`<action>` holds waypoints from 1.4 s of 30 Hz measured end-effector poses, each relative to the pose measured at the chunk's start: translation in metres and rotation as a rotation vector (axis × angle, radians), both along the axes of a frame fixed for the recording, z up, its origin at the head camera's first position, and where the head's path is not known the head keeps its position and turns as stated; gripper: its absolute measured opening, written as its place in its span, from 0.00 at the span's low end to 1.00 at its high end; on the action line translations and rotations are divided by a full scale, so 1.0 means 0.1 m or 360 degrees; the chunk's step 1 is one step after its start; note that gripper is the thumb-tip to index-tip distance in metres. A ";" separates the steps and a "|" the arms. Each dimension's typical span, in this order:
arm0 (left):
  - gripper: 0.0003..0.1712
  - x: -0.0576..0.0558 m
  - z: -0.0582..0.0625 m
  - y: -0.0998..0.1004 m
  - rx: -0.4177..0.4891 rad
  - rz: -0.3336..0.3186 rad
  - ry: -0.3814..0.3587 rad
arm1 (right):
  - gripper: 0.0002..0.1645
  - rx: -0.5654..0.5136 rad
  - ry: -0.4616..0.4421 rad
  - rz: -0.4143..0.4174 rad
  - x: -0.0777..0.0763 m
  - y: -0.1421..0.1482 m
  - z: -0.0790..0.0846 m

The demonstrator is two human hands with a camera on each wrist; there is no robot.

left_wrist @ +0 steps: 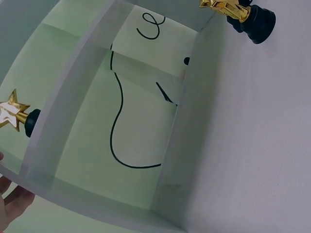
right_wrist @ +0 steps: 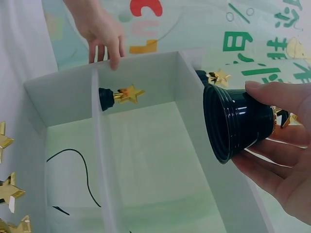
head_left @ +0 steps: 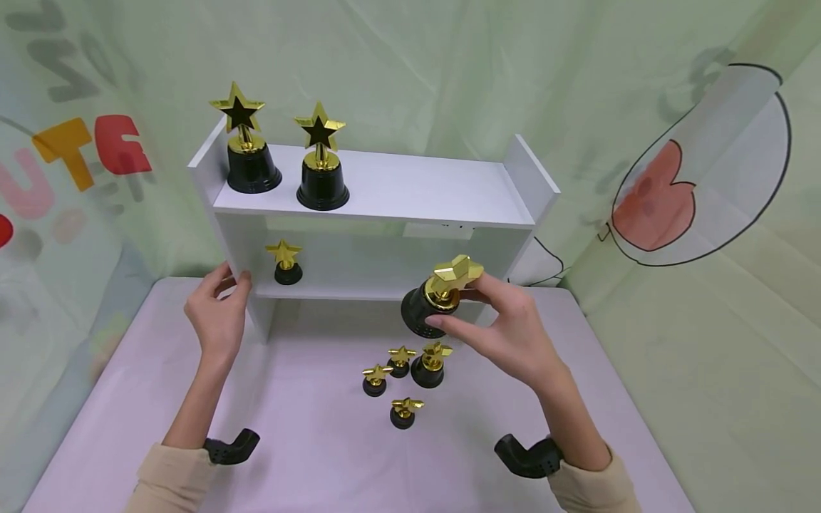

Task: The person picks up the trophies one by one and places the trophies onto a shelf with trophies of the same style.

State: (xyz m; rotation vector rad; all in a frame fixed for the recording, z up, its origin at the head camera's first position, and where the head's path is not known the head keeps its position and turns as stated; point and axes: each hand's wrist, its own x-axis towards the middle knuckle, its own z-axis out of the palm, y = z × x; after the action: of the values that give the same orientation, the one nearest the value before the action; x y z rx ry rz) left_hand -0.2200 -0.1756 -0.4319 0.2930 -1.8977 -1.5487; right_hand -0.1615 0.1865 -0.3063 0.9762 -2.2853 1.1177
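Note:
My right hand (head_left: 513,328) grips a large star trophy (head_left: 423,308) with a black base and gold star, held in front of the shelf's right half. In the right wrist view the trophy's hollow black base (right_wrist: 238,121) faces left, fingers and thumb around it. My left hand (head_left: 219,313) holds the left side panel of the white shelf unit (head_left: 398,184). A small star trophy (head_left: 286,263) stands on the middle shelf near that hand. Two large trophies, one at the far left (head_left: 253,160) and one beside it (head_left: 322,171), stand on the top shelf.
Several smaller star trophies stand on the table (head_left: 308,442) in front of the shelf, among them a medium trophy (head_left: 428,367) and a small trophy (head_left: 403,413). A printed curtain (head_left: 423,71) hangs behind. A dark wrist mount (head_left: 529,456) sits on each forearm.

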 end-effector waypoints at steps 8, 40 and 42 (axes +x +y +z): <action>0.17 0.01 0.01 0.01 0.0020 -0.0015 0.0020 | 0.26 0.0029 -0.0055 -0.0064 -0.08 -0.05 0.17; 0.17 0.01 0.01 0.00 -0.0024 -0.0026 0.0030 | 0.19 0.0008 -0.0252 -0.0164 -0.61 -0.32 0.77; 0.17 0.02 0.01 0.00 -0.0023 -0.0022 0.0023 | 0.19 0.0015 -0.0261 -0.0164 -0.65 -0.34 0.79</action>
State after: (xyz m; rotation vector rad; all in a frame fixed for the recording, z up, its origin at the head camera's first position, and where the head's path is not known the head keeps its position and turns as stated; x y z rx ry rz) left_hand -0.2184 -0.1754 -0.4310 0.2624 -1.9029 -1.5419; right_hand -0.2267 0.1526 -0.2271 0.7860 -2.4420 1.1831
